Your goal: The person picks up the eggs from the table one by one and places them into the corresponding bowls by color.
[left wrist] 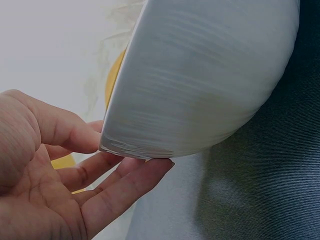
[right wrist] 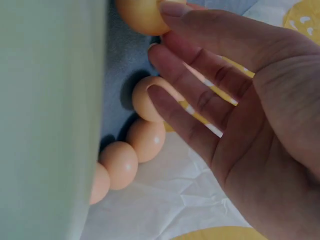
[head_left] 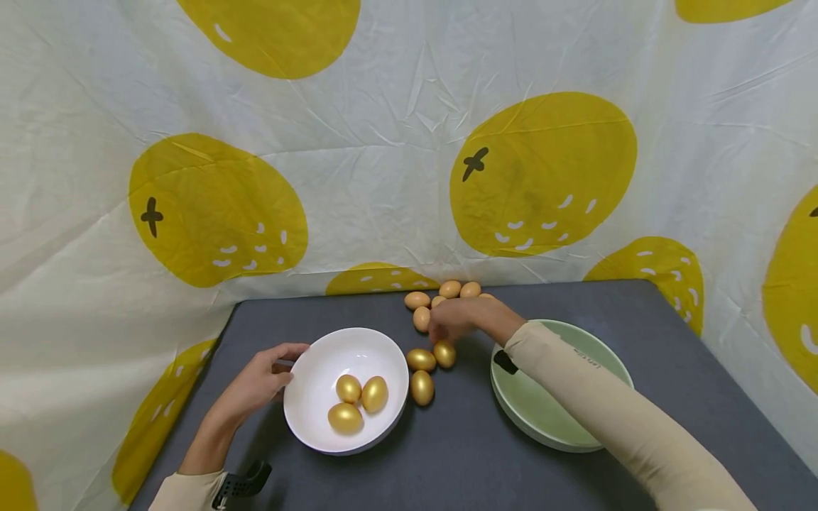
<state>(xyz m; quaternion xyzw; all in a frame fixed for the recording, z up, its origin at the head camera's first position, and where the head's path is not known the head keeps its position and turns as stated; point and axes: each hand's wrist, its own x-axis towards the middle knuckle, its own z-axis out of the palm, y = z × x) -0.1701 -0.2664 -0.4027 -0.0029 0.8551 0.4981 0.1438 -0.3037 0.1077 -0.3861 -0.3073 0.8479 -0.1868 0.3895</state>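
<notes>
My left hand (head_left: 257,383) pinches the left rim of a white bowl (head_left: 313,383); in the left wrist view the thumb meets the rim and the fingers (left wrist: 127,192) lie under its side. Three shiny gold eggs (head_left: 345,419) sit inside the bowl. Farther back, my right hand (head_left: 455,318) pinches a gold egg (head_left: 444,354), its thumb on the shell in the right wrist view. Two other gold eggs (head_left: 422,388) lie on the table between bowl and hand. Several brown eggs (head_left: 417,301) are grouped behind and around the right hand, some partly hidden by it.
A pale green bowl (head_left: 530,404) stands on the right, partly under my right forearm. The dark grey table (head_left: 466,461) ends at a white cloth (head_left: 383,199) with printed yellow fruit, close behind the brown eggs.
</notes>
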